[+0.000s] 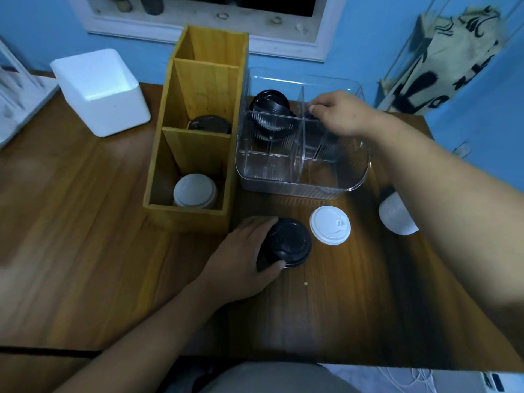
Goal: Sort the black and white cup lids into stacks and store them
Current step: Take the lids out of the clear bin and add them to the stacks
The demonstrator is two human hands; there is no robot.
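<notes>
My left hand (243, 251) grips a short stack of black lids (287, 242) on the wooden table. My right hand (337, 112) reaches into the clear plastic organizer (300, 185), its fingers curled at a dark lid in a back right compartment; the lid is mostly hidden. More black lids (270, 104) lean in the organizer's back left compartment. One white lid (329, 225) lies flat in front of the organizer, another white lid (397, 217) sits partly under my right forearm. The wooden divided box (187, 211) holds white lids (194, 191) in its near slot and black lids (209, 124) in the middle slot.
A white foam box (102, 92) stands at the back left of the table (85, 222). A blue wall with a window frame runs behind. A printed cloth bag (445, 61) hangs at the right. The table's front edge is close to my body.
</notes>
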